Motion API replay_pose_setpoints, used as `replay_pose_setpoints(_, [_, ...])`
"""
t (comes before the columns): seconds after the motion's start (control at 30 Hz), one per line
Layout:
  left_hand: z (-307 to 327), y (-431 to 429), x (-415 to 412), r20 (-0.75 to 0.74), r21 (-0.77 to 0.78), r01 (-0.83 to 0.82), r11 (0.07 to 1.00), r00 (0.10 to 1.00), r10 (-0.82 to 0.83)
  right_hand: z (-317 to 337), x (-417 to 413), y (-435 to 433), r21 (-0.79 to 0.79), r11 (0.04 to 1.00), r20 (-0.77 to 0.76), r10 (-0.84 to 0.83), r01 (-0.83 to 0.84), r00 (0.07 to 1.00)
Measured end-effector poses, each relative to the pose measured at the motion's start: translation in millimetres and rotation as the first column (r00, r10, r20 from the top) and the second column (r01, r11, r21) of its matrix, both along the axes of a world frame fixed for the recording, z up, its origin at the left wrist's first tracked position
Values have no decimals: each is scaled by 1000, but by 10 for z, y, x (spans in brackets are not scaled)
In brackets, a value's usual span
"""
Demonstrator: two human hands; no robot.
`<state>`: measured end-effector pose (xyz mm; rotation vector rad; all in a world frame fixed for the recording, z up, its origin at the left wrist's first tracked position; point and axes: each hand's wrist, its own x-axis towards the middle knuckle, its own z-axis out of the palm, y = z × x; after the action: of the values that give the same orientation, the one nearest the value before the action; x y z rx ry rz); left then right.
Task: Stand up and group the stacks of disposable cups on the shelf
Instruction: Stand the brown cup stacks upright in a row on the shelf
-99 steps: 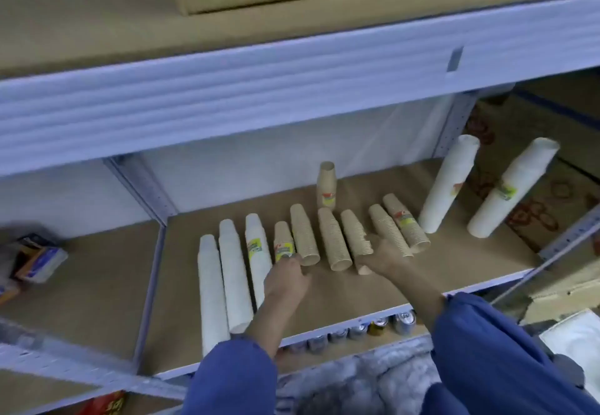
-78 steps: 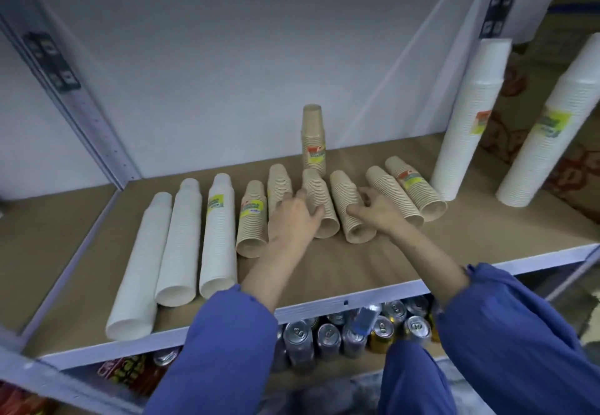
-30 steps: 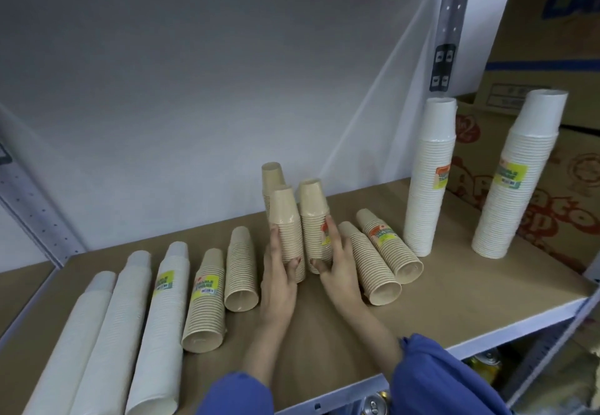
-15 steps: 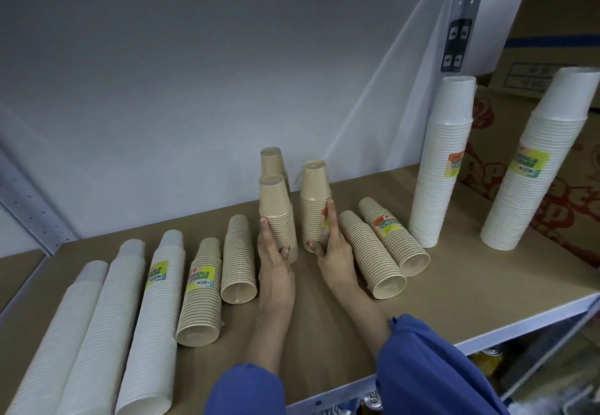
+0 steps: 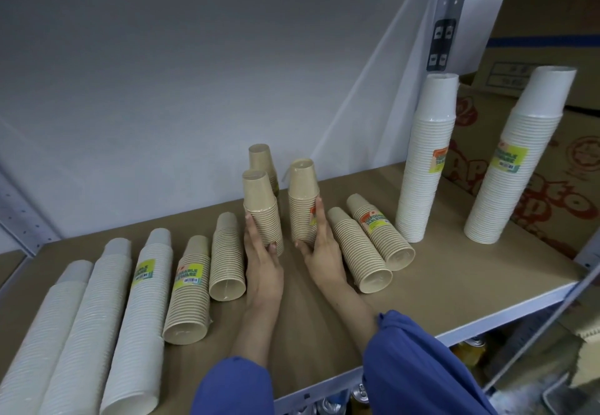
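Observation:
On the brown shelf board (image 5: 454,271), three tan cup stacks stand upright. My left hand (image 5: 263,262) holds the left tan stack (image 5: 261,210) at its base. My right hand (image 5: 321,249) holds the right tan stack (image 5: 303,200). The third tan stack (image 5: 261,161) stands behind them, apart. Tan stacks lie flat on both sides: two to the left (image 5: 227,258) (image 5: 188,291) and two to the right (image 5: 357,252) (image 5: 380,232). Three long white stacks (image 5: 136,323) lie at the far left. Two tall white stacks (image 5: 428,161) (image 5: 516,158) stand at the right.
A white back wall (image 5: 194,73) closes the shelf behind. A metal upright (image 5: 444,15) and brown cardboard boxes (image 5: 558,187) sit at the right. Drink cans (image 5: 360,395) show on the level below the shelf's front edge.
Both hands tipped two lying tan stacks upright and hold them beside the standing one. In the last half second the view moved slightly; the stacks stay upright in my hands.

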<state>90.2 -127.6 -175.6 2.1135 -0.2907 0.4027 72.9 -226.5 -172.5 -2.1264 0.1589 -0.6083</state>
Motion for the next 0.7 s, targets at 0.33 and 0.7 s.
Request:
replay_pose_setpoints(0.33, [20, 15, -487, -114, 139, -7, 990, 993, 23, 41, -420, -27, -67, 996, -113, 50, -58, 992])
replay_pose_setpoints(0.7, [343, -583, -758, -213, 241, 0, 970, 976, 53, 521, -733, -735, -206, 968, -22, -153, 145, 988])
